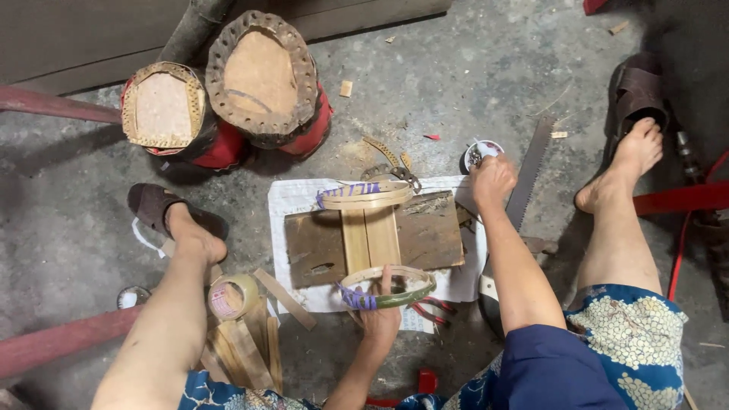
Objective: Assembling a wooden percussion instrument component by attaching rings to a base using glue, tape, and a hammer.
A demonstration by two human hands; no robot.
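Left hand (380, 315) clamped on near bamboo ring (387, 287), at front edge of wooden board (425, 231) on the floor; right hand (492, 181) reaching into small round tin (480, 154) beyond the board, fingers curled, grip impossible to tell; second bamboo ring (364, 195) at far edge; hand saw (528, 171) just beside the right hand.

Saw (529, 171) and tin (477, 154) crowd board's (425, 235) right

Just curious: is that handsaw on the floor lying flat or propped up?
Lying flat. The handsaw rests blade-down on the concrete floor, beside the right hand.
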